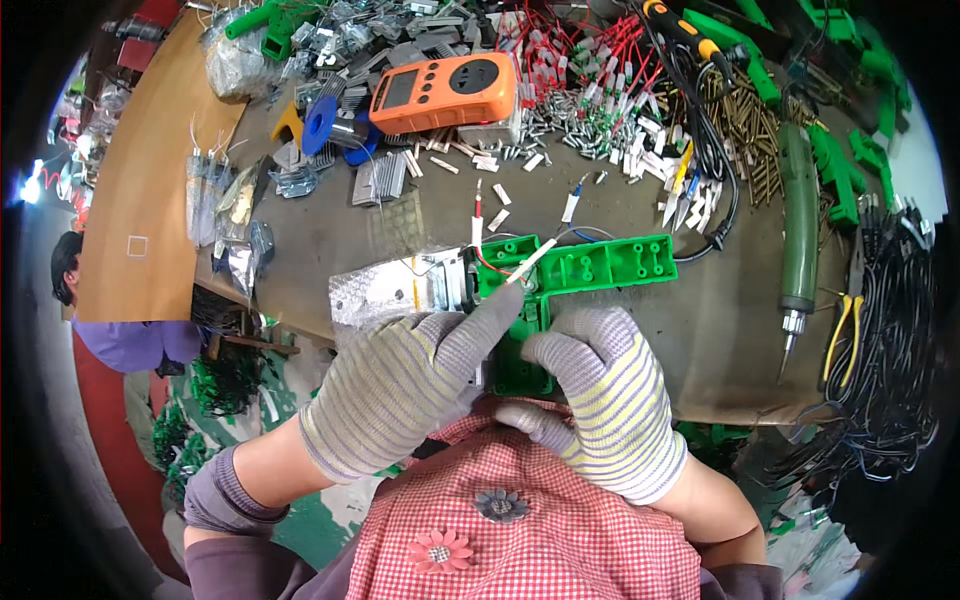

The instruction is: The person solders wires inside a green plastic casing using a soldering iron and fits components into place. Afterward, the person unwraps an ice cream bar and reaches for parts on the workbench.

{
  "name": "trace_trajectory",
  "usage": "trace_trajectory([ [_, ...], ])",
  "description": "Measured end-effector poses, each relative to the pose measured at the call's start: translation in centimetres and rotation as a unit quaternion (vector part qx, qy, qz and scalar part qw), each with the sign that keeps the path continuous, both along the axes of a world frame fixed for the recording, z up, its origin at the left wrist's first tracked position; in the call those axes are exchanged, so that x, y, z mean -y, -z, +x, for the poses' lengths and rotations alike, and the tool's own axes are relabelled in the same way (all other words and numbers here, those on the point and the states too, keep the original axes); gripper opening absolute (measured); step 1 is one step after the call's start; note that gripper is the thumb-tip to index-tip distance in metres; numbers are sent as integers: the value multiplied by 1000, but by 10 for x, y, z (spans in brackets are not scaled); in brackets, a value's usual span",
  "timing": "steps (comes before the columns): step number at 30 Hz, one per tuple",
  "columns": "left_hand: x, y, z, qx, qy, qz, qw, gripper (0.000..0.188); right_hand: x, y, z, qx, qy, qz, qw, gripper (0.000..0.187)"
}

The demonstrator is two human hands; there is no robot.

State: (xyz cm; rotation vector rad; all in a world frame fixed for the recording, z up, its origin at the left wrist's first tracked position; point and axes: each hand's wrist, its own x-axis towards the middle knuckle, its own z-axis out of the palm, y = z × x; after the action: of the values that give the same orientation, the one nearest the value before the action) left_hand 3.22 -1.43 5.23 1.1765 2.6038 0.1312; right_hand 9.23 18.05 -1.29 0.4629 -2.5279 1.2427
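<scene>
A green plastic housing half, shaped like a hot-air gun shell, lies open-side up with a foil-wrapped metal heater barrel at its left. My left hand, in a striped knit glove, is closed around the near side of the housing. Its stretched index finger presses by a white sleeve with thin wires inside the shell. My right hand, gloved too, curls its fingers at the right edge of the housing's near arm, thumb lower down. Red and blue sleeved wires stick out beyond the housing.
An orange multimeter stands among metal parts, screws and red-wired connectors. On the right are a green electric screwdriver, yellow-handled pliers and a heap of black cables. Another person sits at the far left.
</scene>
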Motion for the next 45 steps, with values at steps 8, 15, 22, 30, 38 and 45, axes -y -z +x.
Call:
trace_trajectory([
  [8, 31, 21, -3, 52, -45, 216, 974, 106, 25, -22, -15, 110, -52, 42, 992, 51],
  [15, 59, 38, -59, -85, -54, 301, 949, 85, 36, -55, -26, 169, -50, 204, 963, 53],
  [22, 49, 83, -65, -44, -32, 306, 950, 36, 51, -72, -34, 324, -42, 226, 918, 55],
  [30, 44, 96, -61, -97, -33, 325, 940, 28, 63, -62, -14, 285, 56, 263, 920, 50],
  [38, 45, 89, -67, 57, -76, 325, 941, 37, 58, -67, 0, 348, 103, 198, 911, 52],
  [45, 46, 85, -62, 84, -91, 338, 933, 38, 53, -45, 12, 247, 78, 166, 952, 50],
])
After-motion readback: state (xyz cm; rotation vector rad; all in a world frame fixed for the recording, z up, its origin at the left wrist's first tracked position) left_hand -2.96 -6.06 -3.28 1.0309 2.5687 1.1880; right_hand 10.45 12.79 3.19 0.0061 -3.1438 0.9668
